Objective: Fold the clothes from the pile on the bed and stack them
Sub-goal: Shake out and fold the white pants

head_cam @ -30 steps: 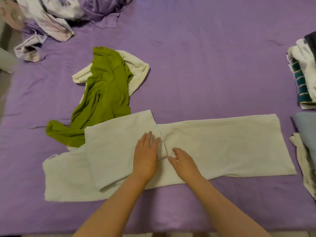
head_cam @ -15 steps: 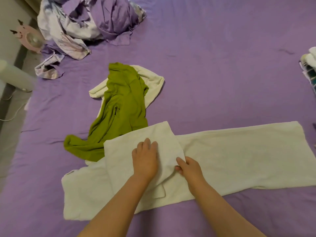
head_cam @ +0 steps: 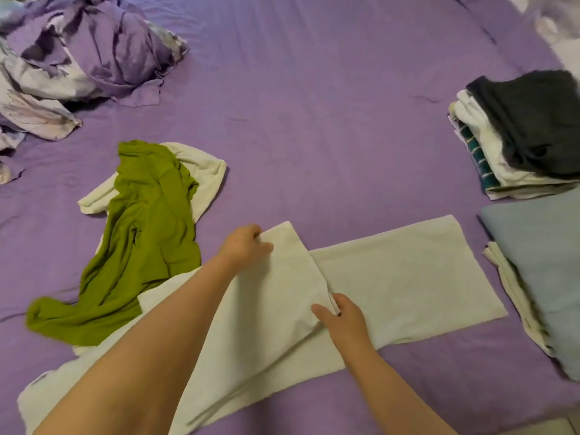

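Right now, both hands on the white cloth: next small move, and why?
Probably carry the flap rightward over the flat half. The left hand pinches the flap's far corner and the right hand pinches its near corner, while the rest of the white cloth lies spread flat on the bed, so the fold looks unfinished.

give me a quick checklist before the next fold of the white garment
1. Left hand grips the far corner of the folded flap: ok.
2. Right hand pinches the flap's near edge: ok.
3. White garment lies flat to the right, ready to receive the fold: ok.
4. Green shirt overlaps the garment's left part: not ok.
5. Room on the folded stack at right: cannot tell.
6. Purple bed sheet around the garment is smooth: ok.
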`<state>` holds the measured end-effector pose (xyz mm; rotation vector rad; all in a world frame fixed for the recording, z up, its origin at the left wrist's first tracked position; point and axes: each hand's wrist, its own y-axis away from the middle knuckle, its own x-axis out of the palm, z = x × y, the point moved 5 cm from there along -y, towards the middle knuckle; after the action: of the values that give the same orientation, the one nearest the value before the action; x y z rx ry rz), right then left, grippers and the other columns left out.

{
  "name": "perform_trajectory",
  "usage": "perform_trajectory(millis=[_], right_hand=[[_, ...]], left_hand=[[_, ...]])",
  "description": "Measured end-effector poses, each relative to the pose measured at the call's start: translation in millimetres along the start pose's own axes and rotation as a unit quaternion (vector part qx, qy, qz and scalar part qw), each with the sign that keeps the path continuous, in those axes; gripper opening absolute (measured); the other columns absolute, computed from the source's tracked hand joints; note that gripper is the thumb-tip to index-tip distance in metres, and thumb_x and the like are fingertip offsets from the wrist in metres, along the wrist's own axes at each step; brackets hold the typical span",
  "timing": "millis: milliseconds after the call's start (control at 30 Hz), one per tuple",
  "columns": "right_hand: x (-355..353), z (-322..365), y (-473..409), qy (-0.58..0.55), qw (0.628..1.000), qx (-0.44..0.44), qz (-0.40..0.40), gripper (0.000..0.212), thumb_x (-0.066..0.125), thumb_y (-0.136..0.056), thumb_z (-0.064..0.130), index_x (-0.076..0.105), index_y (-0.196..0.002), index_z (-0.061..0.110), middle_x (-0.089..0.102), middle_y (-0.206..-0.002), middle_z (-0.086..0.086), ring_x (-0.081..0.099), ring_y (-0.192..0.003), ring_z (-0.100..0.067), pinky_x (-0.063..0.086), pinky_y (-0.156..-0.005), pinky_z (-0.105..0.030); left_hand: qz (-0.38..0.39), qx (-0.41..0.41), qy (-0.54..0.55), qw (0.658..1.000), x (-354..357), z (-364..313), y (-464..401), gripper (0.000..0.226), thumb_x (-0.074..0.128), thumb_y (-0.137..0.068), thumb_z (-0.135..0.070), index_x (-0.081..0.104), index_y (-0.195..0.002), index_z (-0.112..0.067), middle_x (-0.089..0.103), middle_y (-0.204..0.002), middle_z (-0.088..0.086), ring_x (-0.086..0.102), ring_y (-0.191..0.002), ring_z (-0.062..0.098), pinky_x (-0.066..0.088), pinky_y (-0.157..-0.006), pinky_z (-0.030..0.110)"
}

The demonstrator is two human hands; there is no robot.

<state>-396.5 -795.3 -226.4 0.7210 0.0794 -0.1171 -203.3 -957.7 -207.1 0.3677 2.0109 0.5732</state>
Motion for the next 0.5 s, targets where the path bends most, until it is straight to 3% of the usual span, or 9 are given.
perform_trajectory(millis=[100, 200, 333, 400, 500], right_hand=[[-46, 5, -5, -0.014, 0.999, -0.014, -0.033, 0.011, 0.067, -0.085, 0.011, 0.060, -0.078, 0.010, 0.060, -0.068, 0.005, 0.053, -0.054, 0.004, 0.040, -0.050, -0.009], [-94, 2, -8, -0.065, 0.995, -0.001, -0.078, 0.005, 0.067, -0.086, 0.012, 0.063, -0.084, 0.010, 0.066, -0.077, 0.001, 0.060, -0.067, -0.006, 0.051, -0.066, -0.023], [-166, -7, -14, -0.103, 0.979, -0.001, -0.178, 0.009, 0.067, -0.087, 0.014, 0.061, -0.082, 0.018, 0.064, -0.079, 0.002, 0.058, -0.070, -0.010, 0.049, -0.061, -0.023], [-201, -14, -15, -0.124, 0.966, 0.007, -0.225, 0.010, 0.066, -0.088, 0.015, 0.060, -0.085, 0.023, 0.065, -0.086, 0.001, 0.059, -0.079, -0.016, 0.051, -0.070, -0.031], [-244, -27, -14, -0.091, 0.959, 0.012, -0.268, 0.011, 0.062, -0.091, 0.014, 0.064, -0.102, 0.014, 0.066, -0.097, -0.004, 0.060, -0.090, -0.021, 0.051, -0.080, -0.038]], left_hand=[[0.008, 0.048, 0.026, 0.998, 10, -53, -4, 0.013, 0.061, -0.087, -0.022, 0.050, -0.085, -0.016, 0.048, -0.074, -0.008, 0.046, -0.069, 0.013, 0.033, -0.054, 0.023], [0.024, 0.085, 0.016, 0.996, 30, -105, -9, 0.010, 0.056, -0.092, -0.022, 0.049, -0.088, -0.014, 0.047, -0.075, -0.008, 0.044, -0.071, 0.015, 0.032, -0.055, 0.023], [0.046, 0.135, 0.021, 0.989, 65, -174, -12, 0.007, 0.051, -0.096, -0.021, 0.052, -0.092, -0.016, 0.049, -0.078, -0.008, 0.046, -0.075, 0.016, 0.033, -0.056, 0.022], [0.062, 0.158, 0.027, 0.985, 84, -209, -12, 0.011, 0.049, -0.096, -0.021, 0.056, -0.093, -0.014, 0.051, -0.078, -0.006, 0.046, -0.074, 0.016, 0.034, -0.057, 0.022], [0.072, 0.195, 0.010, 0.978, 113, -261, -11, 0.018, 0.047, -0.097, -0.019, 0.062, -0.097, -0.008, 0.054, -0.082, 0.000, 0.046, -0.075, 0.018, 0.036, -0.062, 0.027]])
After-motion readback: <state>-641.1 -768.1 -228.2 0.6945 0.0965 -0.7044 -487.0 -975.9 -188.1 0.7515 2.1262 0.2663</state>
